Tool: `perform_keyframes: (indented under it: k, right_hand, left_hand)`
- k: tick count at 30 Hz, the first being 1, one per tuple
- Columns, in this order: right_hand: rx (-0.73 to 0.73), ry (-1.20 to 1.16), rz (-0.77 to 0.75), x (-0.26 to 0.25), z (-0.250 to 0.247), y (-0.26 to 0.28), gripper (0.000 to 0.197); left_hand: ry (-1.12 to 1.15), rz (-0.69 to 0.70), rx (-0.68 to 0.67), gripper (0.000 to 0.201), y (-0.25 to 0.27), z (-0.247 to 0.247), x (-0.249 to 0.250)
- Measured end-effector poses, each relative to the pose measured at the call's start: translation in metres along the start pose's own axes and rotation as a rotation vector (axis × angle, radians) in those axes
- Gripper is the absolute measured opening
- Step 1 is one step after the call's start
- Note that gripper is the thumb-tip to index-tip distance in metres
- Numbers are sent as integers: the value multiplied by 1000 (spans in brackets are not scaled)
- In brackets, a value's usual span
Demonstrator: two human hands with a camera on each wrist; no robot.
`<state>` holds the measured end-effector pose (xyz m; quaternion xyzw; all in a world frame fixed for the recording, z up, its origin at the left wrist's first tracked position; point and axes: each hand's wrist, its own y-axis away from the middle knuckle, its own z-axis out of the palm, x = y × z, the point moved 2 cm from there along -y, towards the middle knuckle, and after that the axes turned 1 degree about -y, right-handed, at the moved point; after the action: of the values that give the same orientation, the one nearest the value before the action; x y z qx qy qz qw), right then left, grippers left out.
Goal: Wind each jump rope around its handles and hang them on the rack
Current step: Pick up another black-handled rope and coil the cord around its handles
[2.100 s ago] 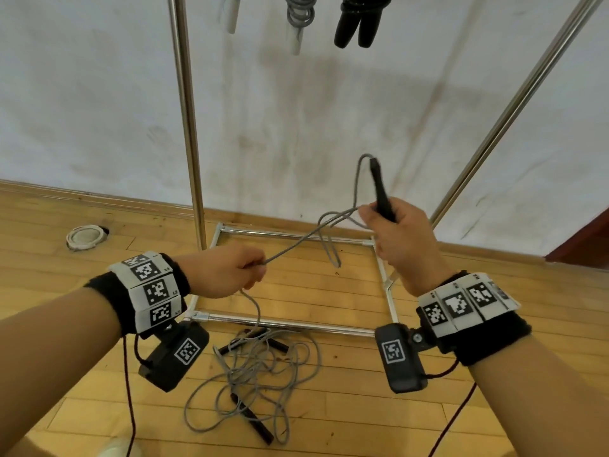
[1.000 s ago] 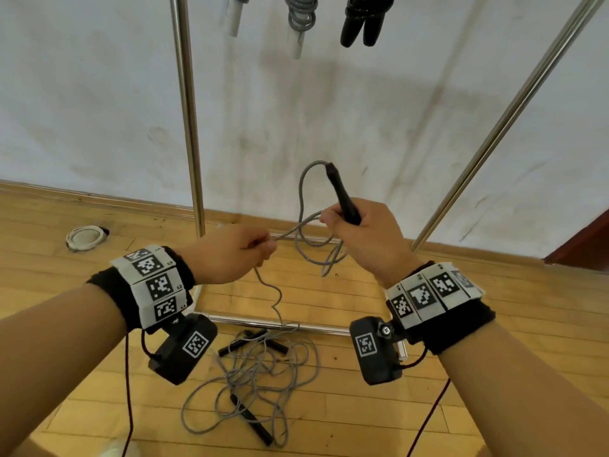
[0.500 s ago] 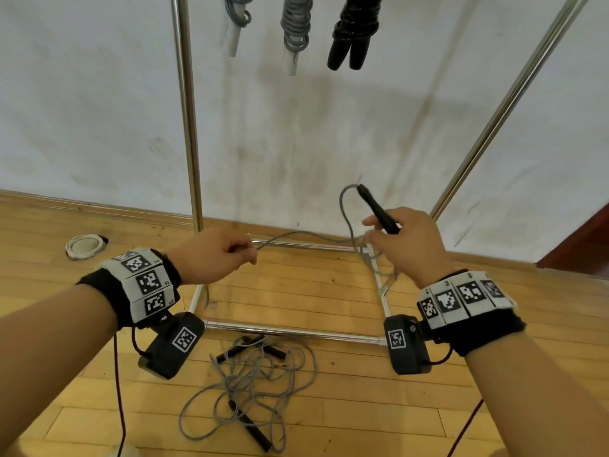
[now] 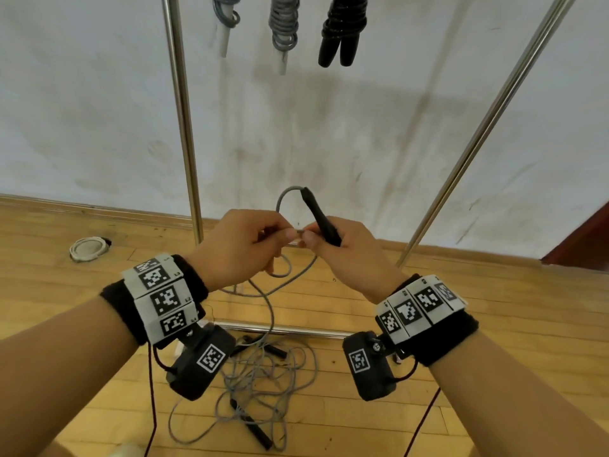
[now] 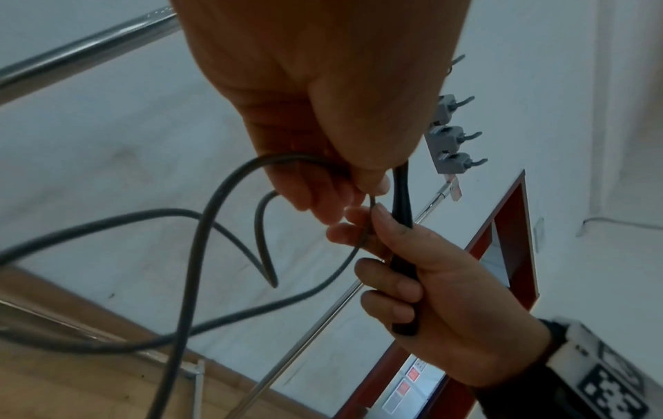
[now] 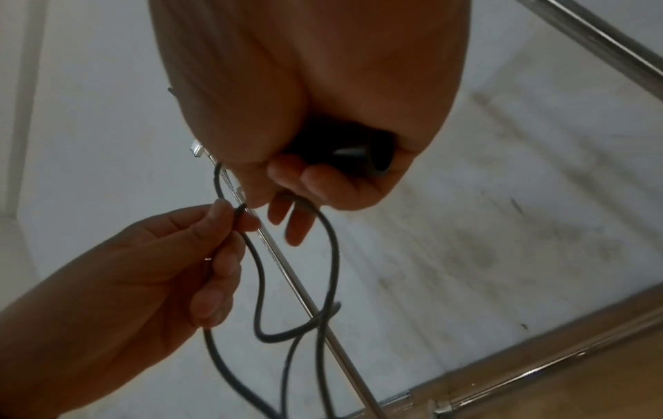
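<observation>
My right hand [image 4: 333, 245] grips the black handle [image 4: 321, 217] of a grey jump rope, the handle pointing up and left. The grey cord [image 4: 284, 199] arcs out of the handle's tip and down behind my hands. My left hand [image 4: 250, 242] pinches that cord between thumb and forefinger, right against my right thumb. Loops of cord [image 5: 201, 249] hang below both hands in the left wrist view, and the right wrist view shows the handle's butt [image 6: 355, 153] in my palm. More grey rope with black handles [image 4: 260, 374] lies tangled on the floor below.
A chrome rack stands ahead, with an upright [image 4: 183, 127] on the left, a slanted pole [image 4: 487, 127] on the right and a base bar [image 4: 286, 329] on the floor. Three wound ropes [image 4: 342, 31] hang from its top. A white coil [image 4: 89, 248] lies on the wooden floor at left.
My left hand has come right and up with the cord until it meets my right hand. Half a second ago the hands were apart with the cord stretched between them.
</observation>
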<state>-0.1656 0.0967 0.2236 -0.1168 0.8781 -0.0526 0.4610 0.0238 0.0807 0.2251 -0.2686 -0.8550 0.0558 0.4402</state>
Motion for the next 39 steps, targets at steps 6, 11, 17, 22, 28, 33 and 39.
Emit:
perform_keyframes:
  k: [6,11,17,22,28,33,39]
  right_hand:
    - [160,-68,24,3,-14,-8,17]
    - [284,-61,-1,9,-32,-14,16]
    - [472,-146,58,24,-67,-21,11]
    - [355,72,81,34,-49,-18,24]
    - [-55,170,-53,19,1,-10,20]
    - [-108,189,-133,7,16,-12,23]
    - [107,158,-62,11,-5,-23,25]
  left_hand:
    - [-93,-39,-192,18,3,-2,-21]
    - [-101,-133,-324,21,5,-4,-45]
    - [-272,-238,-426,30,12,-14,-71]
    - [-323,-156,-361,26,6,-18,-62]
    - [-333,-39,-407,30,-1,-9,-35]
    - [-244,24,-268,29,-8,-7,-23]
    - [-237,-98,-346,27,-6,-14,-48]
